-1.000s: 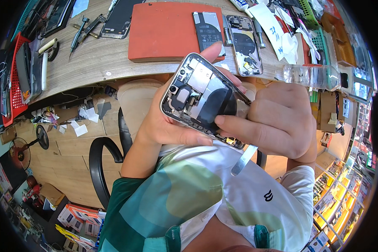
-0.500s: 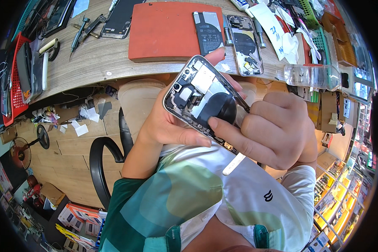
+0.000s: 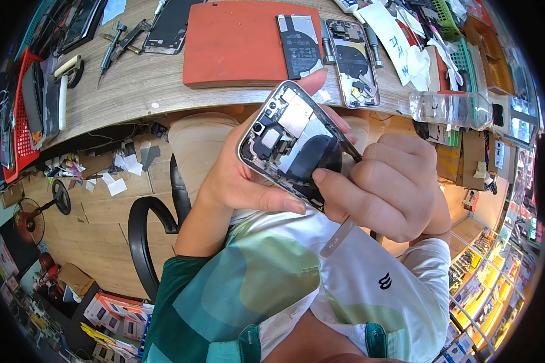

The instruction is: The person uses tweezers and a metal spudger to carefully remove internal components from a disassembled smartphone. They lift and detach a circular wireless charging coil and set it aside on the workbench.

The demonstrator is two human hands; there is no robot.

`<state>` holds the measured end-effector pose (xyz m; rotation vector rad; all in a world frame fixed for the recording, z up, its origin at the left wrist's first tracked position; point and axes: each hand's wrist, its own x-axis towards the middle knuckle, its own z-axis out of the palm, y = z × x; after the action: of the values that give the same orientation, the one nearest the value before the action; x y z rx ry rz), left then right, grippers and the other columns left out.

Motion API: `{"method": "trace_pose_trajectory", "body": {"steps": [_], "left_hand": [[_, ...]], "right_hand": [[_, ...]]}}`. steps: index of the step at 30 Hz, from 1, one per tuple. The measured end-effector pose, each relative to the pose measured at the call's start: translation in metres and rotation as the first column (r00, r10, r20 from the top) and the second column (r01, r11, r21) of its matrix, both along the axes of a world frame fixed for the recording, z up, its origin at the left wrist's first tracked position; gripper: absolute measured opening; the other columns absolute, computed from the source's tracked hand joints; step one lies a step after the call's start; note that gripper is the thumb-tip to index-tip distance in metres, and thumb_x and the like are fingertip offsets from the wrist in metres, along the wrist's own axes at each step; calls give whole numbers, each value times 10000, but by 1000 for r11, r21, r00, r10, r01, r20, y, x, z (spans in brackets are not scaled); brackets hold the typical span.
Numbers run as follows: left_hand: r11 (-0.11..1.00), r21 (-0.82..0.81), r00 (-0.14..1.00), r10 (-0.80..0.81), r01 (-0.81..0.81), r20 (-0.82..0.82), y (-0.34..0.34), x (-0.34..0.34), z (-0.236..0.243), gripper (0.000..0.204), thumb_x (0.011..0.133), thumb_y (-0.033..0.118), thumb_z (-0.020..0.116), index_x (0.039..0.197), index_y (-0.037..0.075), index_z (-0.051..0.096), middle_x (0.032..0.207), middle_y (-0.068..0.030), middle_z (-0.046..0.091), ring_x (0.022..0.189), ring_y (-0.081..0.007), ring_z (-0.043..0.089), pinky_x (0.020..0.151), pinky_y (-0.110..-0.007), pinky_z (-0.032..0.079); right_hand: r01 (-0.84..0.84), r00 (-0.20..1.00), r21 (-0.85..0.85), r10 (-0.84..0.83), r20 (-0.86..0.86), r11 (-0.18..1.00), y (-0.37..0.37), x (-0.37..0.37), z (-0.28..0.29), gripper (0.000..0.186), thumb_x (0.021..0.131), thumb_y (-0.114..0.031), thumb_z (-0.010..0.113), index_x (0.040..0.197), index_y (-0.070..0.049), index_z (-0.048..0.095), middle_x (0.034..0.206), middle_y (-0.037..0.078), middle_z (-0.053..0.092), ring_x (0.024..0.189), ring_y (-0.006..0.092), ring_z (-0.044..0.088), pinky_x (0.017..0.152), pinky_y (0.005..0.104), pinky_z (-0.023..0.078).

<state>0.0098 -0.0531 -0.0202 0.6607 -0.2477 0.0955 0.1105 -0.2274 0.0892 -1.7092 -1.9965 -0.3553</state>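
My left hand (image 3: 233,190) grips an opened phone (image 3: 290,136) with a silver frame, tilted above my lap, its inner boards, metal shield and camera openings facing up. My right hand (image 3: 384,184) is curled at the phone's lower right, holding a flat metal tool (image 3: 338,239) whose handle sticks out below the fingers toward my shirt. A finger of that hand rests on the black round pad (image 3: 321,156) in the phone; the tool's working end is hidden.
On the desk (image 3: 127,94) lie a red mat (image 3: 236,42), battery (image 3: 297,48), second opened phone (image 3: 354,60), screen (image 3: 163,27), screwdriver (image 3: 109,54), paper strip (image 3: 384,42) and plastic bottle (image 3: 448,110). A red basket (image 3: 21,139) stands at left; a black chair armrest (image 3: 140,236) is below.
The phone has shifted slightly right and down in my left hand. My right hand has moved lower and a little left, and the tool's handle has swung down-left with it.
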Motion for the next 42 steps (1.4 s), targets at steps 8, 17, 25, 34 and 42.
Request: {"method": "trace_pose_trajectory", "body": {"steps": [8,17,25,34,42], "left_hand": [[999,-21,1000,-25,25,-15,0,0,2,1383,576,132,990,1679,-68,180,1336,-293,636,1280,-428,649,1098,-517,526],[1000,-11,999,-22,21,-44,0,-1,5,1396,571,179,1006,1663,-108,184,1331,-280,645,1289,-380,636,1106,-471,515],[997,-42,998,-67,67,0,3,0,6,1280,630,95,968,1653,-111,227,1377,-271,639,1316,-341,633,1141,-441,472],[997,-22,992,-72,75,107,4,5,-3,1139,658,37,959,1597,-105,331,1381,-274,644,1322,-333,632,1160,-440,454],[999,38,999,-32,31,27,2,4,0,1256,580,211,1038,1569,-95,327,1345,-350,606,1258,-383,645,1099,-461,502]], "right_hand": [[64,995,31,-61,-81,997,-1,-6,-5,218,935,-233,818,1020,-40,763,668,-33,488,521,129,515,444,308,367],[107,981,74,-93,-171,991,5,-8,-7,346,704,-153,826,994,15,740,681,9,511,536,160,558,461,305,434],[109,981,74,-95,-170,991,4,-8,-7,401,697,-211,825,984,52,728,698,38,541,561,181,602,475,314,484],[117,971,42,-106,-215,992,2,-9,-5,413,725,-224,822,1010,59,727,706,71,598,579,209,639,503,329,517],[126,972,60,-111,-208,990,4,-8,-6,346,752,-182,838,998,39,734,704,68,606,577,208,634,498,323,499]]}}
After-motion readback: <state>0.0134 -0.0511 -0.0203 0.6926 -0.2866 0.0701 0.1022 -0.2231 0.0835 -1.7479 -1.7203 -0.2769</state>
